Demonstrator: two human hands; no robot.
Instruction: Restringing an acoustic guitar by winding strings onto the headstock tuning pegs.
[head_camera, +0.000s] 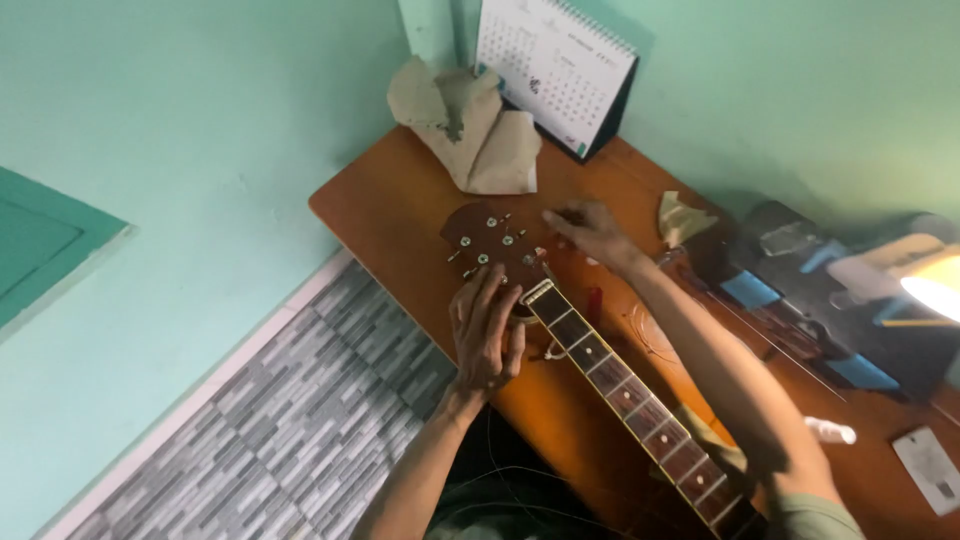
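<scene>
While the left hand (485, 335) curled around the guitar neck (610, 375) just below the headstock (492, 245), gripping it, the right hand (590, 232) hovered beside the tuning pegs with fingers pinched; what they held, if anything, was too small to tell. The guitar lay across the wooden table (400, 205), near crumpled paper (465, 125) and a calendar (555, 65). Steadying the neck firmly would likely keep the pegs from shifting.

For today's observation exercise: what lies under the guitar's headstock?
Under the headstock shows the orange-brown wooden table. The left hand wraps the neck just below it, covering that part. Anything directly beneath the headstock itself is hidden.
</scene>
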